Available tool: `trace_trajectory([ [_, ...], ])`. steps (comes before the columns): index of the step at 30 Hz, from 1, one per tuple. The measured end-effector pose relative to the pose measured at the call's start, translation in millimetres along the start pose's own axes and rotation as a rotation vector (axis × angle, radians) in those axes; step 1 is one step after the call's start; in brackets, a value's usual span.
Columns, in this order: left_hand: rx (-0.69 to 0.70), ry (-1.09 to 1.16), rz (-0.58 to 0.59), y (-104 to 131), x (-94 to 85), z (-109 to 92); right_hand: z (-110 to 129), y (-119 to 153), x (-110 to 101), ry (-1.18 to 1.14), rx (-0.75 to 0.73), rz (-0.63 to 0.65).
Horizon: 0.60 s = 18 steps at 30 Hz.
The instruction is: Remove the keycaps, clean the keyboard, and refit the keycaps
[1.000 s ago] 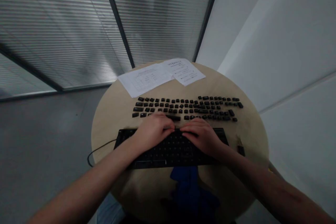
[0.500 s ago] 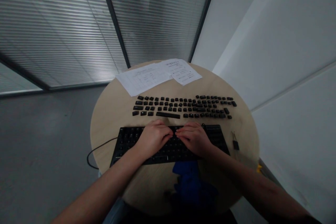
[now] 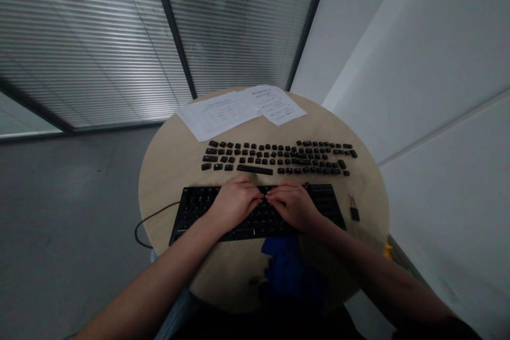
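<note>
A black keyboard [image 3: 258, 221] lies across the table in front of me, with many bare switch places along it. Over its upper middle, my left hand [image 3: 236, 199] bends with fingertips and thumb drawn together. My right hand [image 3: 292, 203] mirrors it from the other side, its fingers also pinched. The two sets of fingertips nearly meet; anything between them is too small or hidden to make out. Beyond the keyboard, loose black keycaps [image 3: 273, 154] lie in rows, with a long space bar [image 3: 255, 169] in the nearest row.
Printed sheets [image 3: 227, 113] lie at the far side of the round wooden table [image 3: 167, 170]. A keycap puller [image 3: 354, 212] with wire prongs rests at the right. Blue cloth [image 3: 285, 268] lies at the near edge. The keyboard's cable [image 3: 137, 231] hangs over the left edge.
The view has tilted slightly, so the table sits a little higher in the picture. Both hands keep the same pinched pose over the keyboard.
</note>
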<state>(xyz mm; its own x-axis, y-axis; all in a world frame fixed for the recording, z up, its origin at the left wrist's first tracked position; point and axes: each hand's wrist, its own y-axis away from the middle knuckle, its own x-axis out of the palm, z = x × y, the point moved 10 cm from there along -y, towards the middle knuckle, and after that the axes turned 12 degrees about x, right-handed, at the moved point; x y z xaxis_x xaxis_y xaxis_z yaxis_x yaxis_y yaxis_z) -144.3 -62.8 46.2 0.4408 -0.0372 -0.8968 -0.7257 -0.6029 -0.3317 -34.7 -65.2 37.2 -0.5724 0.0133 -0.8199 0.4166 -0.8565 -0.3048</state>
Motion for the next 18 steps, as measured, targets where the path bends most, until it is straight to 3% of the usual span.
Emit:
trace_trajectory([
  [5, 0.065, -0.063, -0.017, -0.8, 0.9, -8.8, -5.8, -2.8, 0.2, -0.027, 0.087, 0.01],
  [9, 0.04, -0.092, -0.053, 3.8, -5.3, -7.3, -2.7, -0.5, 2.1, 0.006, 0.068, 0.013],
  [18, -0.017, -0.064, -0.02, 13.9, -2.9, 0.4, -10.2, 6.1, -7.5, -0.093, 0.122, -0.118],
])
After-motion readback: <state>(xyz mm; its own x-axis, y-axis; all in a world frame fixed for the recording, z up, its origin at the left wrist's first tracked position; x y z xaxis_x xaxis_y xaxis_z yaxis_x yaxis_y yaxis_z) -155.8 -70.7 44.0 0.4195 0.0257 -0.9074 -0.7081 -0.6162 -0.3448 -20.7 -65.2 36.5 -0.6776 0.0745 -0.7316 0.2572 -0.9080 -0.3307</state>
